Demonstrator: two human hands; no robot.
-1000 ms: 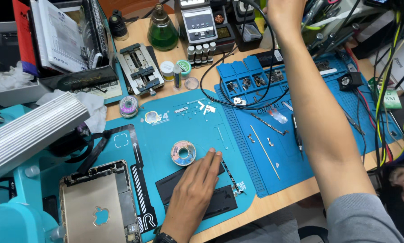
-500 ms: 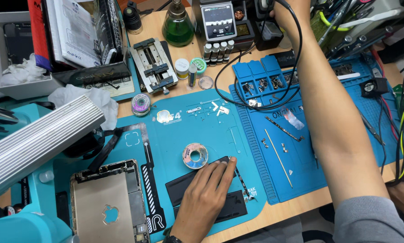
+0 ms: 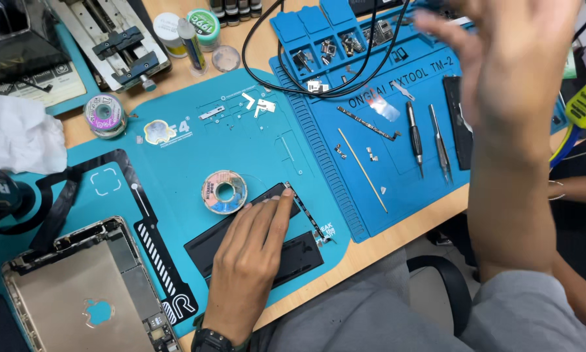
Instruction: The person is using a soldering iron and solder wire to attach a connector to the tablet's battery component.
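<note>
My left hand [image 3: 247, 261] lies flat, fingers stretched out together, on a long black flat part [image 3: 300, 258] on the teal work mat [image 3: 175, 163]. Its fingertips reach the part's upper edge, beside a thin flex strip [image 3: 306, 212]. A small spool of solder wick [image 3: 223, 191] sits just beyond the fingers. My right hand [image 3: 511, 58] is raised in the air at the upper right, blurred, with fingers spread and nothing visible in it. It hovers over the blue parts mat [image 3: 384, 163].
A gutted tablet shell [image 3: 77, 293] lies at the lower left. Two screwdrivers [image 3: 415, 137], a thin stick [image 3: 363, 171] and small screws lie on the blue mat. A metal clamp jig [image 3: 120, 42], jars, a black cable [image 3: 325, 58], white tissue [image 3: 15, 133]. Another person's arm [image 3: 576, 189] at right.
My right hand has pulled back from the far rear of the bench and now hangs raised nearer me. The view has moved closer. My left hand stays on the black part.
</note>
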